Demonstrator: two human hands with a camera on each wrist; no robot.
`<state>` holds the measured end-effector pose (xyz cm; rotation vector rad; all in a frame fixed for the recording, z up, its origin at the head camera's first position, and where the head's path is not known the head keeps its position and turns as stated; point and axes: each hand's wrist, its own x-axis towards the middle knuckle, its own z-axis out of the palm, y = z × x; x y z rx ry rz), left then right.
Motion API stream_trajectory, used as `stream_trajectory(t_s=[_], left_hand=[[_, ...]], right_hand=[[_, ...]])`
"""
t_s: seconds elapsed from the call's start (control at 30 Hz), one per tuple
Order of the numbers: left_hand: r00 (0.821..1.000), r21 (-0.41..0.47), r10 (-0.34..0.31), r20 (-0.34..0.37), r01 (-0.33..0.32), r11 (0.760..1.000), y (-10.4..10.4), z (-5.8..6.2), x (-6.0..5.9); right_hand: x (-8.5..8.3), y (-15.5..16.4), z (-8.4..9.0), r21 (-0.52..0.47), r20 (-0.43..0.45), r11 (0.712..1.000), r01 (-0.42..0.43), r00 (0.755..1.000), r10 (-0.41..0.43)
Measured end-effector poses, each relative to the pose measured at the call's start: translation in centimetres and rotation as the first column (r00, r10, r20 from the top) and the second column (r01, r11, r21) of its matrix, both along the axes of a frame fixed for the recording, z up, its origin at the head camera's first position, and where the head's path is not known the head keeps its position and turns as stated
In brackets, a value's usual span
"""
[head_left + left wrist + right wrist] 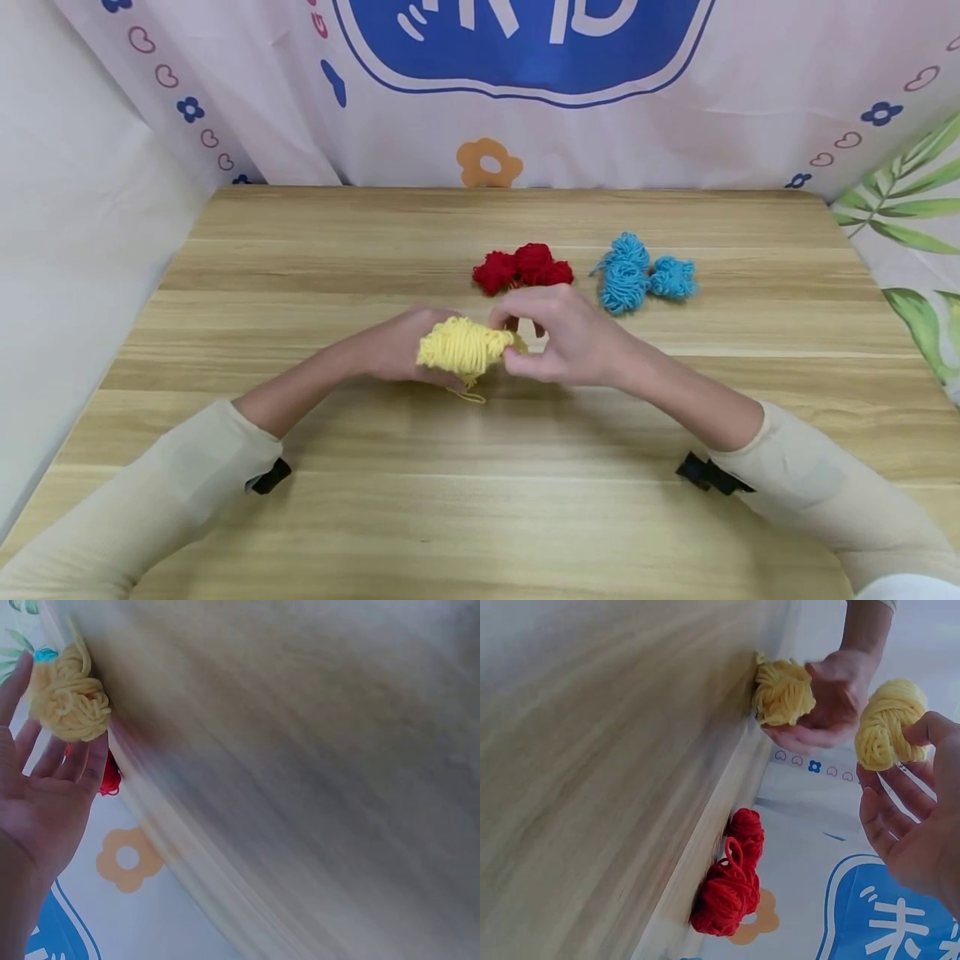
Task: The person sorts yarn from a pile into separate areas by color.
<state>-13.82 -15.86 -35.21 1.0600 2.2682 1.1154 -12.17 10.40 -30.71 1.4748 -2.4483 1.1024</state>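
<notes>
A bundle of yellow yarn (461, 346) sits between the two hands above the table. My right hand (573, 337) pinches its right end between thumb and fingers. In the right wrist view this yellow ball (891, 724) is at the fingertips, and a second yellow ball (784, 694) lies lower, against the left hand (840, 697). My left hand (405, 346) is partly covered by yarn from above. Its thumb and fingers are around a yellow ball (71, 701) in the left wrist view. A loose yellow strand (471, 397) dangles beneath.
Red yarn balls (532, 263) lie together on the wooden table (450, 517) beyond the hands. Right of them are blue yarn balls (624, 279). A printed white curtain (405, 133) hangs at the table's far edge.
</notes>
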Motion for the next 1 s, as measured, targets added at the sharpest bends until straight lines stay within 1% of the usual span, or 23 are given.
stream_trajectory(t_s=[0.13, 0.23, 0.33, 0.47, 0.6, 0.77, 0.9, 1.0], left_hand=[[0.999, 0.012, 0.001, 0.034, -0.002, 1.000, -0.1, -0.1, 0.4], [0.999, 0.024, 0.013, 0.041, -0.014, 1.000, -0.1, -0.1, 0.7], [1.000, -0.002, 0.003, 0.002, -0.003, 1.000, -0.2, 0.1, 0.8], [0.996, -0.074, -0.050, -0.080, 0.044, 0.996, -0.1, 0.5, 0.7], [0.994, -0.105, -0.075, -0.083, 0.067, 0.992, 0.0, 0.6, 0.6], [0.992, -0.099, -0.091, -0.084, 0.083, 0.992, -0.1, 0.8, 0.9], [0.988, -0.083, -0.102, -0.117, 0.093, 0.992, -0.1, 1.0, 1.1], [0.985, -0.078, -0.106, -0.139, 0.095, 0.992, -0.1, 1.2, 1.3]], right_hand=[[-0.7, -0.1, -0.1, -0.035, -0.005, 0.999, 0.039, 0.999, -0.039], [-1.2, -0.3, -0.3, -0.045, 0.002, 0.996, 0.073, 0.997, -0.073], [-1.7, -0.5, -0.4, -0.039, 0.025, 0.993, 0.111, 0.994, -0.111], [-2.3, -0.8, -0.5, -0.032, 0.072, 0.987, 0.160, 0.985, -0.157], [-3.0, -1.0, -0.7, -0.024, 0.116, 0.981, 0.191, 0.976, -0.187], [-3.7, -1.2, -1.1, 0.002, 0.118, 0.977, 0.212, 0.970, -0.211], [-4.3, -1.9, -1.5, 0.036, 0.107, 0.974, 0.223, 0.968, -0.226], [-4.7, -2.5, -1.8, 0.055, 0.122, 0.973, 0.223, 0.966, -0.229]])
